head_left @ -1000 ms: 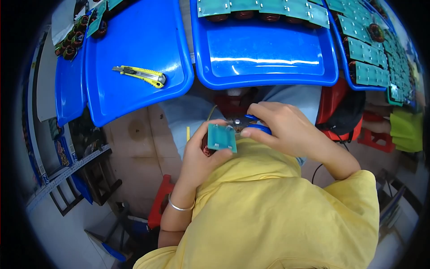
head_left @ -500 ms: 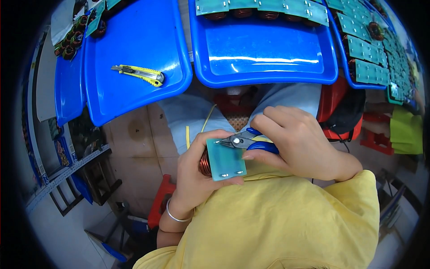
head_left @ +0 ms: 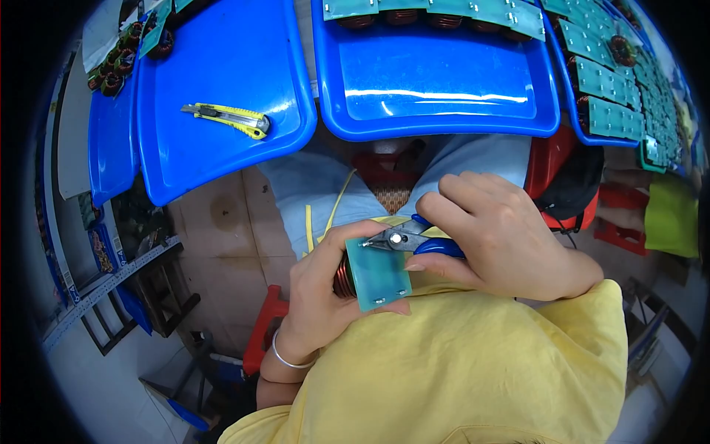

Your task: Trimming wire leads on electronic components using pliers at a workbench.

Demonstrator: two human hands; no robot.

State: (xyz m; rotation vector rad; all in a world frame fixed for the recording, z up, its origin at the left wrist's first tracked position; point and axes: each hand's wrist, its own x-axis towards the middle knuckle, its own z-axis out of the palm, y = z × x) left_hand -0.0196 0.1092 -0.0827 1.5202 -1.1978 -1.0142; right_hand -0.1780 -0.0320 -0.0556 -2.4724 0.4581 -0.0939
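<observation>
Left of hands (head_left: 492, 237), illegible labels (head_left: 72, 290)

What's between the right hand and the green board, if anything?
Only the blue-handled pliers, held in the right hand and ending at the upper-left corner of the green board. Nothing else visible intervenes.

You have two hands, a left hand (head_left: 318, 288) and a right hand (head_left: 503, 237), one held board (head_left: 379, 274), one coil (head_left: 342, 281), one pair of cutters (head_left: 396, 238). One knife (head_left: 229, 118) lies toward the left tray's (head_left: 222, 59) near edge. Five row boards (head_left: 451, 7) show toward the middle tray's (head_left: 444, 81) far edge.
</observation>
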